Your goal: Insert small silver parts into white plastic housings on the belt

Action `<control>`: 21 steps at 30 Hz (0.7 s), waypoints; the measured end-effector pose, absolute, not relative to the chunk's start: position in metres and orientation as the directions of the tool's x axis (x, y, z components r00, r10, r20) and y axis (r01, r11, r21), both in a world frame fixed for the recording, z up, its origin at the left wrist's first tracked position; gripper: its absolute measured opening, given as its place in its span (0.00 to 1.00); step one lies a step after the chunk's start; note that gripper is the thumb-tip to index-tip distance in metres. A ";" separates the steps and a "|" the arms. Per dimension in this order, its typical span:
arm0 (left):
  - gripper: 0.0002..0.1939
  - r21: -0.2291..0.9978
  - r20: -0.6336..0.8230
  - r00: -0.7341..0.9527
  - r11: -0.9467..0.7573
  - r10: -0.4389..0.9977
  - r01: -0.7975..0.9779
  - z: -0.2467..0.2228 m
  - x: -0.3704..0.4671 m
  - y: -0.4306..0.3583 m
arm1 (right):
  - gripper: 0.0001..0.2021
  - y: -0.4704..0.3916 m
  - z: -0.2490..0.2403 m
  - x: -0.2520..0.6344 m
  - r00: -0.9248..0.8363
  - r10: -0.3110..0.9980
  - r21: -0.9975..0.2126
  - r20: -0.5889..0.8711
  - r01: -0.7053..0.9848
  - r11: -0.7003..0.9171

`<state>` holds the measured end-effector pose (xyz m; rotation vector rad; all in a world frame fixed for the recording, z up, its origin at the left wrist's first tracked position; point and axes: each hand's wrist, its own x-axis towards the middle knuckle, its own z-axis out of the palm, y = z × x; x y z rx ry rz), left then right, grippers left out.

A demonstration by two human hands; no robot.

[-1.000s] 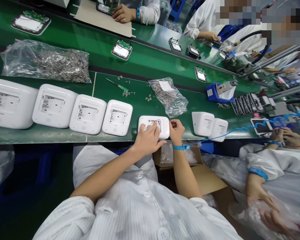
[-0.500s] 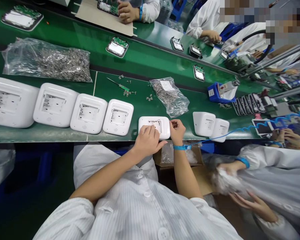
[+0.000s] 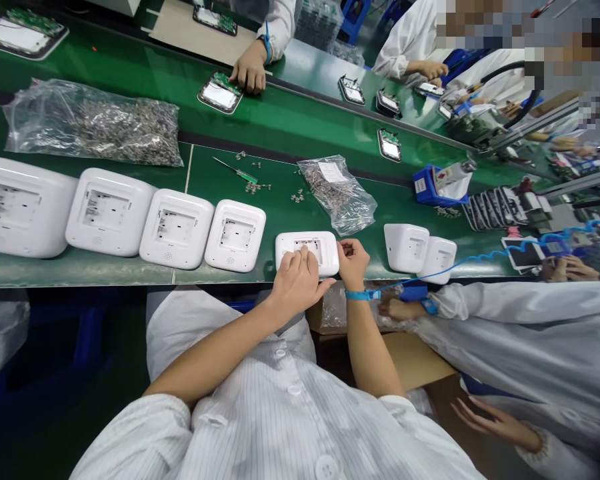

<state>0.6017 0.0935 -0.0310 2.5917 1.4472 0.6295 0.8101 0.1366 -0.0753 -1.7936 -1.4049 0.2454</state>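
Observation:
A white plastic housing (image 3: 282, 251) with a recessed compartment lies at the bench's front edge, between my hands. My left hand (image 3: 296, 280) rests over its front, the fingers stretched into the recess and the thumb apart. At the housing's right end, my right hand (image 3: 355, 261) is closed, thumb and fingers pinched against the edge. Whatever sits inside that pinch is hidden. A blue wrist strap (image 3: 359, 295) circles my right wrist. Beyond the housing lie a clear bag of small metal parts (image 3: 337, 193), loose metal pieces (image 3: 297, 196) and a green-handled screwdriver (image 3: 245, 176).
Similar housings (image 3: 235, 235) stand in a row to the left; two white units (image 3: 407, 248) stand right. A big bag of metal parts (image 3: 130, 127) lies behind the row. A conveyor (image 3: 155, 73) carries circuit-board units (image 3: 221, 92). Co-workers' hands (image 3: 250, 70) are across and at right (image 3: 405, 309).
My hands stay nearly still on the housing. Across the conveyor, a co-worker's hand has come down to a circuit-board unit. At right, a co-worker's hand has moved left, toward the box.

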 end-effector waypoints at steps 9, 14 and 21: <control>0.33 0.232 0.320 0.537 -0.614 0.780 0.754 -0.025 0.590 0.101 | 0.13 0.136 -0.079 0.813 0.355 0.876 -0.702 0.327 0.711 -0.026; 0.16 0.171 0.294 0.735 -0.791 0.610 0.588 -0.016 0.567 0.126 | 0.13 0.135 -0.079 0.813 0.374 0.872 -0.714 0.315 0.699 -0.041; 0.14 0.048 0.241 0.855 -0.885 0.460 0.463 -0.003 0.576 0.155 | 0.14 0.135 -0.074 0.811 0.396 0.870 -0.702 0.295 0.707 -0.084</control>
